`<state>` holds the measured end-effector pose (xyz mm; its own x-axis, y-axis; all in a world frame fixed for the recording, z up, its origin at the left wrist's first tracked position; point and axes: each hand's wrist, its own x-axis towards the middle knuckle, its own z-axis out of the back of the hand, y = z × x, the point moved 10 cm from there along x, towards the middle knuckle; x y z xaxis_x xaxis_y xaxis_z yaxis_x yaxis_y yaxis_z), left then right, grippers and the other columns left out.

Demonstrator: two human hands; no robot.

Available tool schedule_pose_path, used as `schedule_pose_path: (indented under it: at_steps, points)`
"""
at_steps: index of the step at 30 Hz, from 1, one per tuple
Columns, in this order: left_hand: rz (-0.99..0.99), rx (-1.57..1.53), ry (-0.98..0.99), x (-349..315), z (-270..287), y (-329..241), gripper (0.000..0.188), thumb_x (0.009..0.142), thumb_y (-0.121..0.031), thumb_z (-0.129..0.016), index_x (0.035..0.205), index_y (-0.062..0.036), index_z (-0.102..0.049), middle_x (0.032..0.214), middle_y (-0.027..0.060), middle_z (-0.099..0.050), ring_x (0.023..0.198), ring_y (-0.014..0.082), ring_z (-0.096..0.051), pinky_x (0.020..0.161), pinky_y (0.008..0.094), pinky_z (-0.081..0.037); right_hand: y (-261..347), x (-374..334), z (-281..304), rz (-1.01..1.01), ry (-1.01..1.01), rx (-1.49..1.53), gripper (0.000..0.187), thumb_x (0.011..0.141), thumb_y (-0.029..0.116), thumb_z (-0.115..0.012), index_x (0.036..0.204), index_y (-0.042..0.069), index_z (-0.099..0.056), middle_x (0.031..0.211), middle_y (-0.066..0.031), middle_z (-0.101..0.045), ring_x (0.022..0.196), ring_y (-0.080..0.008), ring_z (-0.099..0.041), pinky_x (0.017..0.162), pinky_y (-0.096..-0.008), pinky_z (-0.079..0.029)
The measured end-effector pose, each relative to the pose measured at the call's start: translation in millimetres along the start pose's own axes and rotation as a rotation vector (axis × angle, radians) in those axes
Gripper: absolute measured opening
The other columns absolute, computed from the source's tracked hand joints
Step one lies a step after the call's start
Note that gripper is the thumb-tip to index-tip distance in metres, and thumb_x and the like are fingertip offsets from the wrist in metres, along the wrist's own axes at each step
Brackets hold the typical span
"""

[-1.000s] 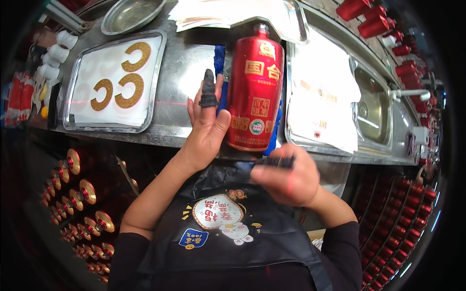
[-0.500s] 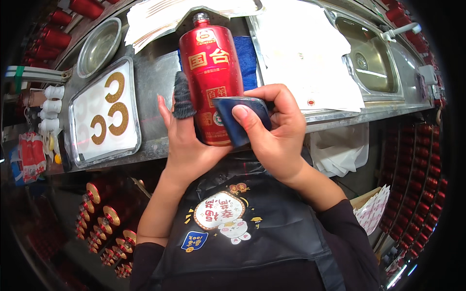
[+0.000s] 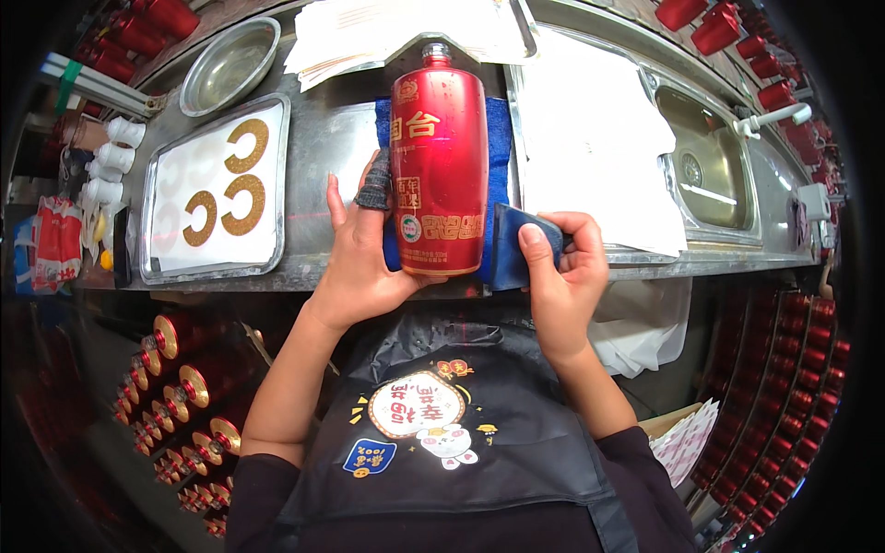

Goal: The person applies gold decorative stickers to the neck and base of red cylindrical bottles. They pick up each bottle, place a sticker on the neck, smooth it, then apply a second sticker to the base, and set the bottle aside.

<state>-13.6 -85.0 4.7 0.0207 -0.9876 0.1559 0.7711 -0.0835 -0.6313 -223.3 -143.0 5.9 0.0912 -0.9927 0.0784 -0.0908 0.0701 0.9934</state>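
Observation:
A glossy red bottle (image 3: 442, 184) with gold lettering and a clear neck lies over a blue cloth (image 3: 499, 152), its neck pointing away from me. My left hand (image 3: 359, 267) grips its lower left side; one finger wears a dark grey knitted sleeve (image 3: 374, 184). Some of those fingers are hidden by the bottle. My right hand (image 3: 567, 286) pinches a flat dark blue scraper (image 3: 514, 241) between thumb and fingers. The scraper stands just right of the bottle's base, with a small gap between them.
To the left, a metal tray (image 3: 284, 147) holds gold C-shaped stickers (image 3: 245, 205), with a steel bowl (image 3: 230, 69) behind it. White sheets (image 3: 590, 138) spread at right beside a sink (image 3: 705, 157) and tap (image 3: 774, 117). Red bottles (image 3: 195, 387) stand below on both sides.
The bottle has turned about its length, bringing a patterned band and plainer red side into view. The scraper has come off the bottle's surface and moved right with my right hand.

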Motion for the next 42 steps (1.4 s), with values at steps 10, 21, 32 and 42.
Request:
schedule_pose_path:
  at_steps: [10,21,32,42]
  points:
    - [-0.007,-0.040,-0.126,1,8,-11,0.102,0.070,-0.044,-0.090,0.148,0.0005,-0.043,0.150,0.0198,-0.050,0.152,0.0380,-0.030,0.120,0.0649,0.001,17,14,-17,0.033,0.112,-0.046,0.016,0.095,0.007,-0.072,0.104,0.001,-0.060,0.089,0.0016,-0.061,0.079,-0.0019,-0.053,0.069,-0.0174,-0.045]
    - [-0.225,-0.022,-0.393,-3,18,-52,0.084,0.074,-0.017,-0.085,0.146,-0.0008,-0.045,0.147,0.0182,-0.056,0.139,0.0380,-0.051,0.120,0.0676,-0.013,56,-32,-51,0.583,-0.006,-0.580,0.022,0.081,-0.001,-0.082,0.100,0.001,-0.073,0.087,-0.0120,-0.067,0.078,-0.0251,-0.064,0.070,-0.0322,-0.051]
    - [-0.060,-0.370,-0.343,-9,3,-17,0.097,0.079,-0.027,-0.084,0.154,0.0011,-0.030,0.157,0.0219,-0.042,0.142,0.0360,-0.046,0.120,0.0542,-0.017,93,-35,-78,0.765,0.079,-0.658,0.040,0.068,-0.003,-0.083,0.106,0.004,-0.076,0.089,-0.0086,-0.069,0.074,-0.0225,-0.062,0.063,-0.0328,-0.050]
    - [-0.120,-0.225,-0.333,-10,21,-26,0.114,0.069,-0.024,-0.094,0.158,0.0033,-0.027,0.154,0.0232,-0.046,0.140,0.0356,-0.048,0.119,0.0430,-0.033,81,-47,-56,0.746,0.554,-0.447,0.041,0.070,-0.012,-0.079,0.108,0.004,-0.074,0.090,-0.0111,-0.071,0.079,-0.0263,-0.068,0.071,-0.0361,-0.056]
